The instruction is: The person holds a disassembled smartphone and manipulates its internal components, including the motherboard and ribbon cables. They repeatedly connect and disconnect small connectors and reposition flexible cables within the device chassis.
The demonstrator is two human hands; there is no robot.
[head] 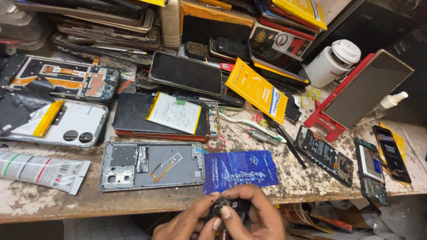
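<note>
Both my hands meet at the bottom centre, below the bench's front edge. My left hand and my right hand pinch a small dark electronic part between thumbs and fingertips; its details are too small to tell. Just above them a blue card lies on the bench. To its left rests a grey phone frame with an orange flex strip, lying flat and open.
The worn wooden bench carries a white glue tube, a white phone back, a loose battery on a dark phone, a toothbrush, circuit boards, a red stand holding a tablet, and stacked phones behind.
</note>
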